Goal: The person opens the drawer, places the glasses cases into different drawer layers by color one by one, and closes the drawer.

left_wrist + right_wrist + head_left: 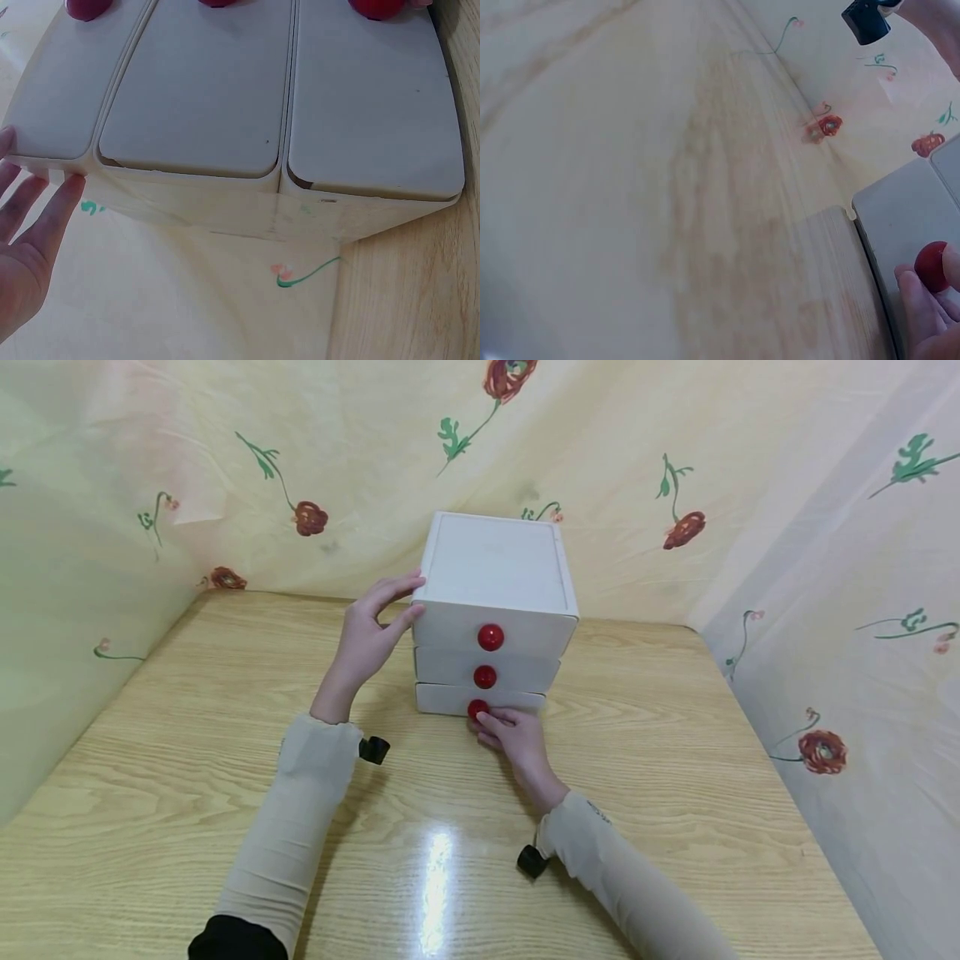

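Observation:
A white three-drawer box [495, 564] with a round red knob on each drawer stands on the table. My left hand [375, 625] rests against its upper left side, the extended fingers and thumb touching near the top front edge. In the left wrist view the left hand [30, 240] shows beside the top drawer [67, 90]. Down at the bottom drawer [442, 698], my right hand [519, 742] pinches the red knob [476, 707] between thumb and fingers. The right wrist view shows that knob [931, 266] partly covered by the fingers. All three drawer fronts sit in the box.
The box stands on a light wood-grain table [225, 693], near its back edge. Flower-patterned cloth [360, 460] hangs behind and at both sides. A small black camera [373, 749] is on the left wrist and another black camera [532, 862] on the right.

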{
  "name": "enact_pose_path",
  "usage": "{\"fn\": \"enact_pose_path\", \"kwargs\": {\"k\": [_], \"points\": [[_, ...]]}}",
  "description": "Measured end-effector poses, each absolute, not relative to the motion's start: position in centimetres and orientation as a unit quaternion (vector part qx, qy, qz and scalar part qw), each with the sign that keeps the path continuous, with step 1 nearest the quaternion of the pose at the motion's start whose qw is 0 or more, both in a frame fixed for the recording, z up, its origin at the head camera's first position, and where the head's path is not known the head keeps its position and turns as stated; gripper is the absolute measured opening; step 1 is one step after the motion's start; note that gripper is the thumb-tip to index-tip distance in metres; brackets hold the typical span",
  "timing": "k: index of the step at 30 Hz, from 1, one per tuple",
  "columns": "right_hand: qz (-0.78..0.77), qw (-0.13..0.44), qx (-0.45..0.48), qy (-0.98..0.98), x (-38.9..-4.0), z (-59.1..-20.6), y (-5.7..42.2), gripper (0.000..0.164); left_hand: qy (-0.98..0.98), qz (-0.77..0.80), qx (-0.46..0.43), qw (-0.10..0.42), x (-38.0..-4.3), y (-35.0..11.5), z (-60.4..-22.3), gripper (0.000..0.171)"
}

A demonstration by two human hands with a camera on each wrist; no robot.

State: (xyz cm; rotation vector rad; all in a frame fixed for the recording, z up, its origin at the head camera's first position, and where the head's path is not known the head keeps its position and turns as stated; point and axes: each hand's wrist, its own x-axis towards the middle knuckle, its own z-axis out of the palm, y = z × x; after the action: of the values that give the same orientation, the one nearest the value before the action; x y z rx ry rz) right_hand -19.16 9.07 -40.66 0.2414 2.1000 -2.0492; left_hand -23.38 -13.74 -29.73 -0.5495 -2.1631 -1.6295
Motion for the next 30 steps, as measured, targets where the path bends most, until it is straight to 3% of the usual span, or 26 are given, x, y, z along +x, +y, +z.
{"fn": "enact_pose_path", "kwargs": {"k": [14, 26, 30], "points": [[-0.697, 0.087, 0.092, 0.706, -19.2, -40.6, 9.3, 0.028, -0.772, -0.576, -0.194, 0.186, -23.4, -13.6, -29.6, 0.034], [-0.636, 0.186, 0.047, 0.747, -19.0, -39.6, 11.1, 0.032, -0.812, -0.525, -0.202, 0.155, -23.0, -14.6, -29.3, 0.041], [-0.591, 0.191, 0.017, 0.784, -18.7, -38.8, 12.7, 0.039, -0.832, -0.503, -0.189, 0.137, -22.5, -16.1, -29.5, 0.046]]}}
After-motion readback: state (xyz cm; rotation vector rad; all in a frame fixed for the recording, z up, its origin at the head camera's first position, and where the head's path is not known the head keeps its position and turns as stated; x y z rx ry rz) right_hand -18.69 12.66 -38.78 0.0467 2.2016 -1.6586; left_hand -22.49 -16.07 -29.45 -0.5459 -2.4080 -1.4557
